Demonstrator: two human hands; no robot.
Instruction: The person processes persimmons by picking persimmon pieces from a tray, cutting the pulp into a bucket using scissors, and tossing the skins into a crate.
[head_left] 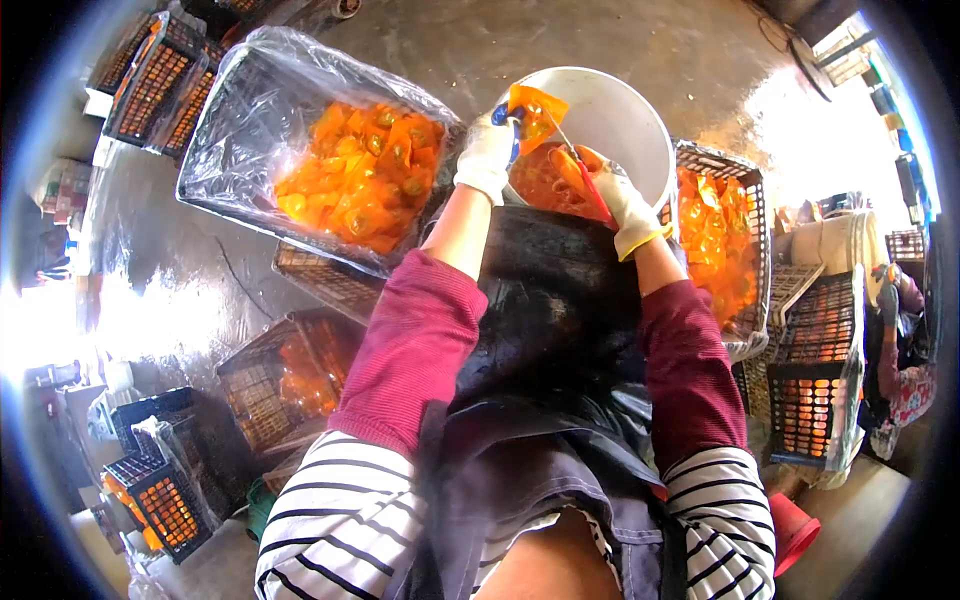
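Gloved in white and blue, my left hand (488,150) pinches a shiny orange piece (537,112), like a filled plastic packet, over the near left rim of a white bucket (636,118). My right hand (622,205), in a white glove with a yellow cuff, closes around a red-handled knife (599,200). Its thin blade points up and left, touching or nearly touching the orange piece. Another orange bit shows by the right fingers; I cannot tell whether it is held. Reddish-orange pulp (540,180) lies inside the bucket, partly hidden by my hands.
Left of the bucket stands a crate lined with clear plastic (250,100), holding many orange pieces (365,175). To the right is a black crate (757,215) of similar orange pieces. More crates stand at both sides on the wet floor (430,40). A dark apron (550,300) covers my lap.
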